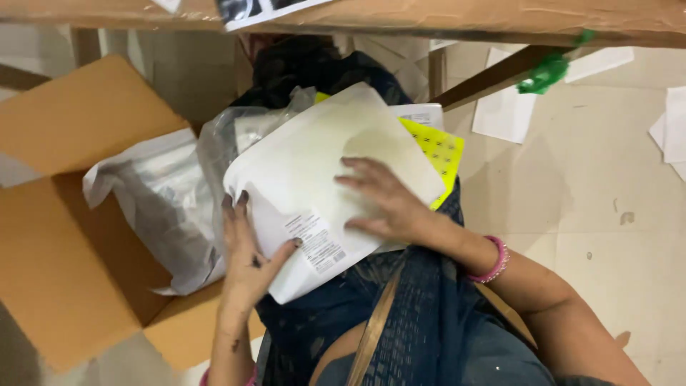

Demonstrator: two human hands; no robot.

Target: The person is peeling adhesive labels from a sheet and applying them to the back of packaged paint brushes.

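Right now I see both hands working on a flat white plastic mailer envelope (321,168) that lies across the lap, over dark blue patterned fabric (421,322). My left hand (246,257) grips the envelope's lower left edge: the thumb lies on top near a printed white shipping label (318,243) and the other fingers (232,207) run up along the edge, so the hand is clamped on the envelope. My right hand (389,204) rests palm down on the envelope's middle, its fingers spread apart and flat against the surface, pressing rather than gripping. A pink beaded bangle (493,261) sits on the right wrist. Under the envelope's right edge a bright yellow sheet with small dark markings (439,150) sticks out, touching the envelope from below, and a white paper edge shows just above it. To the left of the envelope, a crumpled clear and silvery plastic bag (161,204) spills over the rim of an open brown cardboard box (64,279), whose flaps stand open toward the left edge of the view. The bag touches the envelope's left corner beside my left hand. Behind the envelope a bundle of dark cloth (300,68) sits near the top. On the right, the pale tiled floor (607,207) carries scattered white paper sheets (504,114), well apart from the hands. A brown wooden strip with a scrap of green plastic (547,71) runs along the top right.
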